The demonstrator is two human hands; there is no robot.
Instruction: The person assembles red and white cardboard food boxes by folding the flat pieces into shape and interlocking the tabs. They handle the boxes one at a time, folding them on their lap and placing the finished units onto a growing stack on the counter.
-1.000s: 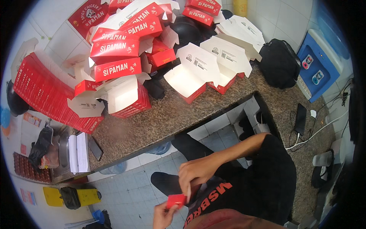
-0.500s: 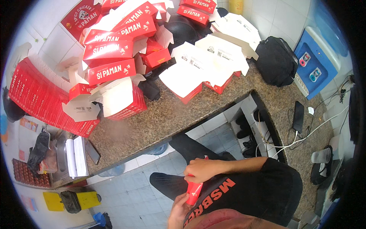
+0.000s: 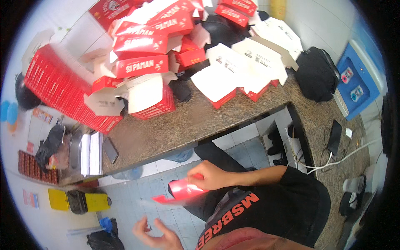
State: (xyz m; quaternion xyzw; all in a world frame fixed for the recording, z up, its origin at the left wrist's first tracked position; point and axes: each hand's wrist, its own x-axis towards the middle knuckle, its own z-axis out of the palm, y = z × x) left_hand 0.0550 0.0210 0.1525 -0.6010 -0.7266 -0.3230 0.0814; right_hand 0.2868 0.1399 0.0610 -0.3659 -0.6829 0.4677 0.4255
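My right hand is closed on a red cardboard food box piece, held in front of my body below the counter's edge. Its far end is smeared by motion, so I cannot tell how far it is folded. Lower and to the left, my left hand is apart from the card, fingers spread, with nothing in it. On the counter stand open boxes with white insides and red sides. Behind them, red boxes are heaped in a pile, and a long row of nested red cartons leans at the left.
The speckled stone counter runs across and turns along my right side. It bears a black bag, a blue tray-like unit, a dark phone with cables, a plastic cup, an open notebook and another phone.
My left hand has let go of the red card and moved down to the left. My right hand has carried the card up and left, and it now lies more level. The view has shifted.
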